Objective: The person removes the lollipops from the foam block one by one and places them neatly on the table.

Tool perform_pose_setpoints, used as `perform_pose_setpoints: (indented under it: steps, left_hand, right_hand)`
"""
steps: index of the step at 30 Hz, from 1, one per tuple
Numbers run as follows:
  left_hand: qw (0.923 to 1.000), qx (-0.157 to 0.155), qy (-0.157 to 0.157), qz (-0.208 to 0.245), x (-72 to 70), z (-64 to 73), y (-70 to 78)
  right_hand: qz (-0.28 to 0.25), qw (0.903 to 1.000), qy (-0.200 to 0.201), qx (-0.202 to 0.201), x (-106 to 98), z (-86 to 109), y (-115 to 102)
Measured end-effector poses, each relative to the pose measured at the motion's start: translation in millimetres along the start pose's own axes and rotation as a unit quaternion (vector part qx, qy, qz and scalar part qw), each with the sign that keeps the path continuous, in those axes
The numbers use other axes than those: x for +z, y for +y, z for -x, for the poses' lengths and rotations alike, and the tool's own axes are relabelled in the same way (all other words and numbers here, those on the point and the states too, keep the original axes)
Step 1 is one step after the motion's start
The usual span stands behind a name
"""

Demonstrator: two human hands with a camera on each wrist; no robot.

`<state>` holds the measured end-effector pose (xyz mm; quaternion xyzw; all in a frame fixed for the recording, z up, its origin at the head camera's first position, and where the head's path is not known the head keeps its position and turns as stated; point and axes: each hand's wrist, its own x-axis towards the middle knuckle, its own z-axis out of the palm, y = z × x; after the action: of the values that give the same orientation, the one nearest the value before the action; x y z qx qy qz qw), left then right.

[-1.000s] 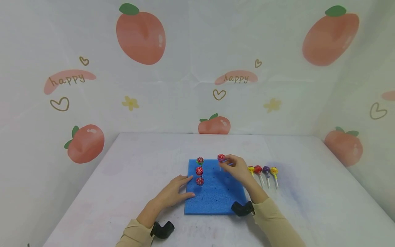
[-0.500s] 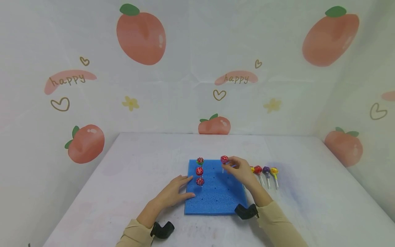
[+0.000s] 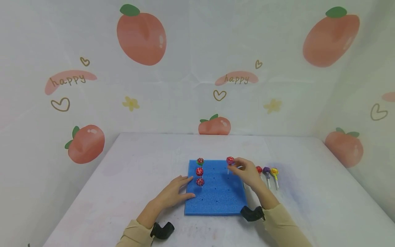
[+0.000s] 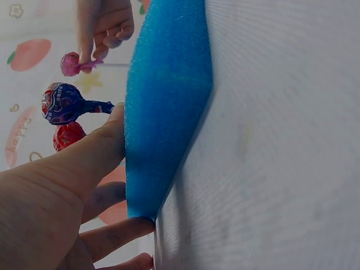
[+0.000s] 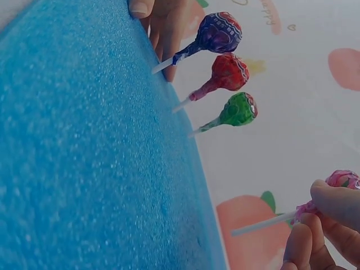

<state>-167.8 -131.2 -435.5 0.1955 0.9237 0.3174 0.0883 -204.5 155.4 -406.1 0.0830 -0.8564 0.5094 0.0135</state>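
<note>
My right hand (image 3: 248, 174) pinches a pink lollipop (image 3: 229, 160) just under its wrapped head, over the back right of a blue foam board (image 3: 213, 207). In the right wrist view the white stick (image 5: 261, 224) points at the board, its tip apart from the foam. Along the board's left side stand a green lollipop (image 5: 239, 109), a red lollipop (image 5: 229, 73) and a dark blue lollipop (image 5: 220, 34), sticks in the foam. My left hand (image 3: 172, 192) rests against the board's left edge, thumb and fingers extended, as the left wrist view (image 4: 50, 185) confirms closely.
Right of the board lie a red lollipop (image 3: 259, 169), a purple lollipop (image 3: 266, 171) and a yellow lollipop (image 3: 274, 172), partly behind my right hand. Small holes dot the foam. A white table (image 3: 148, 154) lies beneath, with a printed curtain (image 3: 185, 44) behind.
My right hand has moved rightward and slightly nearer with the pink lollipop, now covering a yellow lollipop seen earlier beside the board. The left hand has stayed in place.
</note>
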Motion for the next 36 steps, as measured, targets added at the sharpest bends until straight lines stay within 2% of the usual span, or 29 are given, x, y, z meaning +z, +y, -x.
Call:
perform_pose_setpoints:
  steps: [6, 11, 23, 36]
  left_hand:
    - [1.0, 0.001, 0.001, -0.002, 0.4, -0.6, 0.1]
    - [1.0, 0.004, 0.005, -0.004, 0.7, -0.3, 0.1]
    - [1.0, 0.006, 0.005, -0.004, 1.1, -0.3, -0.9]
    - [1.0, 0.002, 0.006, -0.005, 1.5, -0.9, -1.6]
  right_hand:
    - [0.006, 0.9993, -0.001, 0.036, -2.2, -0.8, 2.3]
    - [0.004, 0.9989, 0.003, 0.047, -3.6, 1.2, 0.6]
    - [0.01, 0.9987, 0.009, 0.049, -9.4, 5.3, -1.7]
    - [0.023, 0.9979, 0.016, 0.059, -23.6, 6.2, 7.2]
